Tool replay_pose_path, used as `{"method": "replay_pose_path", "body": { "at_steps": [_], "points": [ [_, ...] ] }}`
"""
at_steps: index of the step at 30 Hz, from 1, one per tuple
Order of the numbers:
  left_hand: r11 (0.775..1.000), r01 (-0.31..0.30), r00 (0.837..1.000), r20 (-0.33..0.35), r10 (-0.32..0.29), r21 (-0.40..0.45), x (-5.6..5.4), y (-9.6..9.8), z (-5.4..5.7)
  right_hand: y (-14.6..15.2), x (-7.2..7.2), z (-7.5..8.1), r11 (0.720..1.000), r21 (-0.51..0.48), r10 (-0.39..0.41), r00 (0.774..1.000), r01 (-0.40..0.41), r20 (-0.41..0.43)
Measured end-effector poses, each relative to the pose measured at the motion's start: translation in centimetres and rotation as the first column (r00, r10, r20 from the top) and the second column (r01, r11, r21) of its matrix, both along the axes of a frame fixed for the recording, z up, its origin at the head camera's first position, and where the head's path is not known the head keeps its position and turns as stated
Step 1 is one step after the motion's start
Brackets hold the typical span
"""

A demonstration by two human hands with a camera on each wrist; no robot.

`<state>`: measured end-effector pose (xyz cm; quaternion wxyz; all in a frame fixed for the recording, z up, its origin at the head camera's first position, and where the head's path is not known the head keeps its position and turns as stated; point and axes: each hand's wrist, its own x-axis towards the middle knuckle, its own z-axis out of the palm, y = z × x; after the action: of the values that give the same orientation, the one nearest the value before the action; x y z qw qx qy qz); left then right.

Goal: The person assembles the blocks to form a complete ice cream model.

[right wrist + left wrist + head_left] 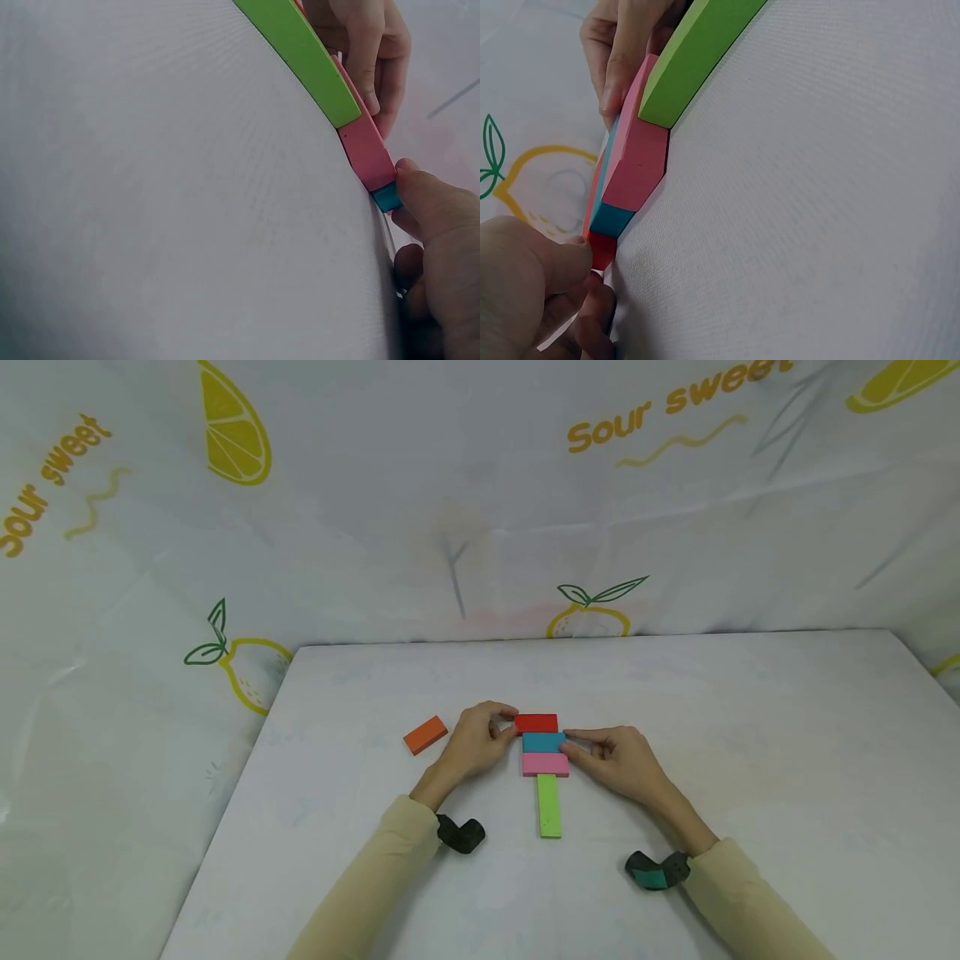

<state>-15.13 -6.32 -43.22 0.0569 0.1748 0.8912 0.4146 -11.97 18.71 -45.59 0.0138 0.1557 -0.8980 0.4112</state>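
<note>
On the white counter [787, 760]: five flat rectangular blocks, one of each colour. Four form a connected group; one lies apart.

Group, counted from the far side toward the person: (1) red block [537, 724], (2) blue block [542, 742], (3) pink block [545, 765], (4) green block [549, 807]. Nos. 1–3 lie crosswise, long edges together, three rows; red is offset slightly to the left of blue. No. 4 lies lengthwise, its far end against the near edge of pink, around the middle of that edge.

Remaining piece: orange block [425, 735], one, set at a slant to the left of the group, near the left hand and not touched.

Hands, two, both narrow. Left hand [472, 742]: thumb and fingers pinch the left end of the red block. Right hand [618, 763]: thumb and fingertip pinch the right end of the blue block.

Sleeves: two, pale yellow-beige. Dark wrist devices: two, one at the left wrist [461, 835], one at the right [657, 871]; the latter shows a teal patch.

Backdrop cloth [390, 527], white, behind the counter. Prints on it: "Sour sweet" lettering ×2, yellow slices ×2, leafed lemons ×2; one further yellow outline is cut off at the right edge, too partial to identify.
</note>
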Motion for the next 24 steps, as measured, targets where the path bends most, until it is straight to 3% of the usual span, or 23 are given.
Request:
{"method": "replay_pose_path", "body": {
  "at_steps": [24],
  "points": [
    [1.000, 0.021, 1.000, 0.000, -0.021, 0.017, -0.07, 0.27, -0.20, -0.05, 0.07, -0.02, 1.000, -0.003, -0.003, 1.000, 0.003, 0.003]
  ]
}}
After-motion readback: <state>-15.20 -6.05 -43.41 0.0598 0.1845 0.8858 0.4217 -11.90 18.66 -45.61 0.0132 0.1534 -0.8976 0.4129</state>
